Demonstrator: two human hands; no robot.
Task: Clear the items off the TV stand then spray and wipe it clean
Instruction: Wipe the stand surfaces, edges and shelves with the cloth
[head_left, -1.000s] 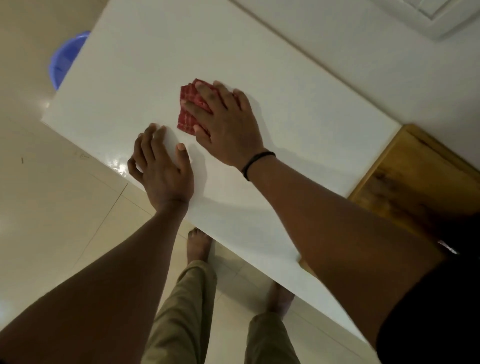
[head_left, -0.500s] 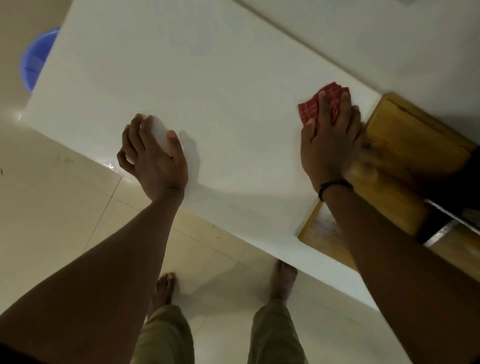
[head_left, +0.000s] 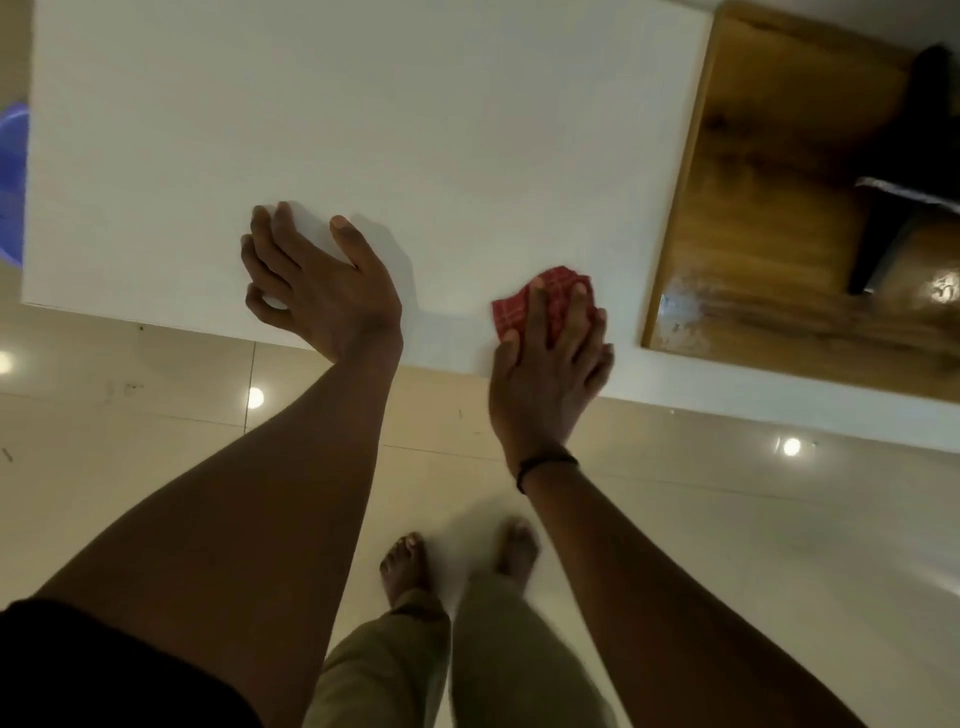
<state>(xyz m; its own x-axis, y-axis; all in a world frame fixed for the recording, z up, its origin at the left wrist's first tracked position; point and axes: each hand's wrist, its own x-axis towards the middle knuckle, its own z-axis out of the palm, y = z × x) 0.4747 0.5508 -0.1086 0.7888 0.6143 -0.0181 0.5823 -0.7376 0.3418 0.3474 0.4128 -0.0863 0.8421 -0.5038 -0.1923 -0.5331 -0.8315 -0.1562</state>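
Since half a second ago the right hand (head_left: 550, 353) has dragged the red checked cloth (head_left: 540, 299) from the far right corner of the white top back to its near edge, and the view has swung so that edge runs almost level across the picture.

Largest first: the white TV stand top (head_left: 363, 130) fills the upper half, bare of items, so clearing looks done and wiping is the step in hand. At about three o'clock of it lies a lower wooden surface (head_left: 779, 234), glossy in patches, with a dark object (head_left: 893, 223) standing on it; I cannot tell what that is. A blue tub (head_left: 11, 197) peeks out at nine o'clock, on the floor.

The left hand (head_left: 317, 286) rests near the front edge, fingers loosely curled and apart, clamped on nothing; it probably braces the leaning body. At its three o'clock, the right hand lies flat with fingers spread, pressing the bunched cloth onto the top rather than gripping it, which spreads pressure for the stroke. A dark band (head_left: 545, 467) circles that wrist.
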